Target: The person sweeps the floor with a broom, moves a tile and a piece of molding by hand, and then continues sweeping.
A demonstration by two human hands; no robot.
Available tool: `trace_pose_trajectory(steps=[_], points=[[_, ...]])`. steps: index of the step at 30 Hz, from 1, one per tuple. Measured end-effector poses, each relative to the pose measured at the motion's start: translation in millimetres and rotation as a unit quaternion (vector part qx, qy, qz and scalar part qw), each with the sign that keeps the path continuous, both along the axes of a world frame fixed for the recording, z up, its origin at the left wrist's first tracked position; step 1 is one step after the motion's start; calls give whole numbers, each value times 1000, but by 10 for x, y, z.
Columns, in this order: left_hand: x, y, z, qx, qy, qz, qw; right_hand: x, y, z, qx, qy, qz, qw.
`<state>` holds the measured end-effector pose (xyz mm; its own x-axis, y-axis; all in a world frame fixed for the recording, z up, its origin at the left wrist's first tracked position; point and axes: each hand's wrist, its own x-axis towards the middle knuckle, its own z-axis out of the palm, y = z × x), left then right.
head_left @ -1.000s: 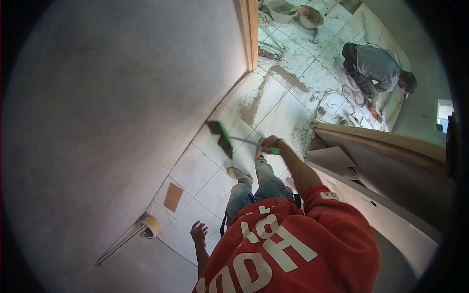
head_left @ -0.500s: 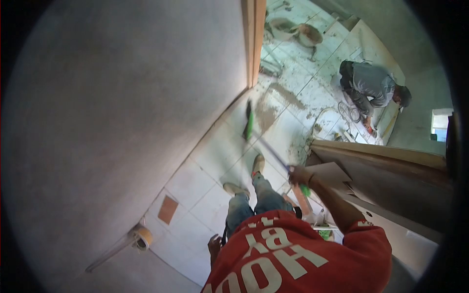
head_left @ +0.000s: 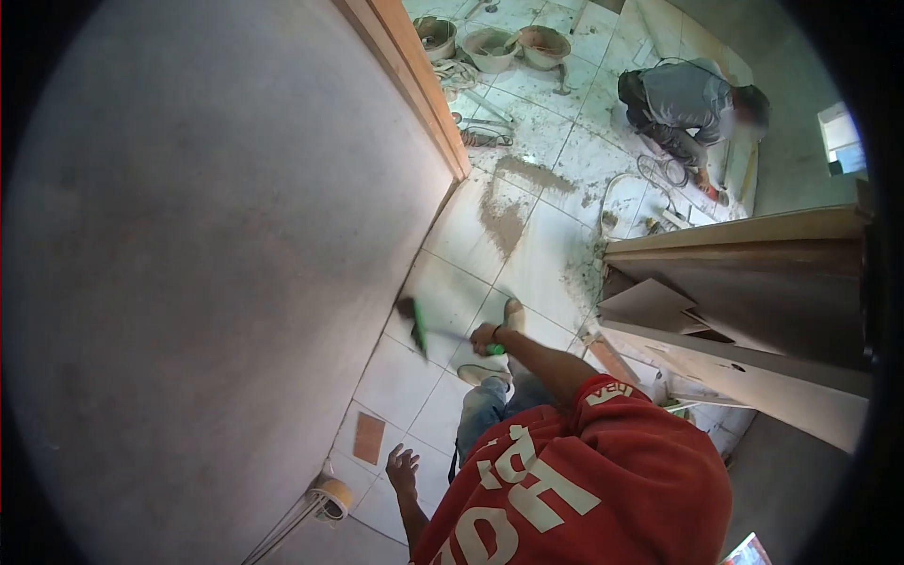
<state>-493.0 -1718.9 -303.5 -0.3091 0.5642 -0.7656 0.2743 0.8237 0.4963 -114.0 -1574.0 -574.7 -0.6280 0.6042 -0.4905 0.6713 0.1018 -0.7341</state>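
My right hand is wrapped round the handle of a short broom with a green and black head. The broom head is over the white floor tiles, close to the grey wall on the left, and is slightly blurred. Low in the view, my left hand hangs with its fingers apart and holds nothing. Near it, a brown rectangular piece lies on the tiles. A patch of grey dirt spreads over the floor ahead.
A co-worker in grey crouches at the upper right, beside a coiled cable. Several buckets stand at the top. A wooden door frame edges the wall. Boards lean on the right; a yellowish roll is at lower left.
The broom has swung back from near the doorway towards my feet and the left wall, with my right hand. My left hand has come further into view. The view has shifted.
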Motion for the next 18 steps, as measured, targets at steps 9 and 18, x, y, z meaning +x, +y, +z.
trace_pose_trajectory(steps=[9, 18], points=[[-99, -674, -465, -74, -45, 3, 996, 1997, 77, 447, -583, 374, -603, 395], [-15, -606, -606, -127, -45, -191, 972, 1953, -276, 567, -226, 269, -659, 665]])
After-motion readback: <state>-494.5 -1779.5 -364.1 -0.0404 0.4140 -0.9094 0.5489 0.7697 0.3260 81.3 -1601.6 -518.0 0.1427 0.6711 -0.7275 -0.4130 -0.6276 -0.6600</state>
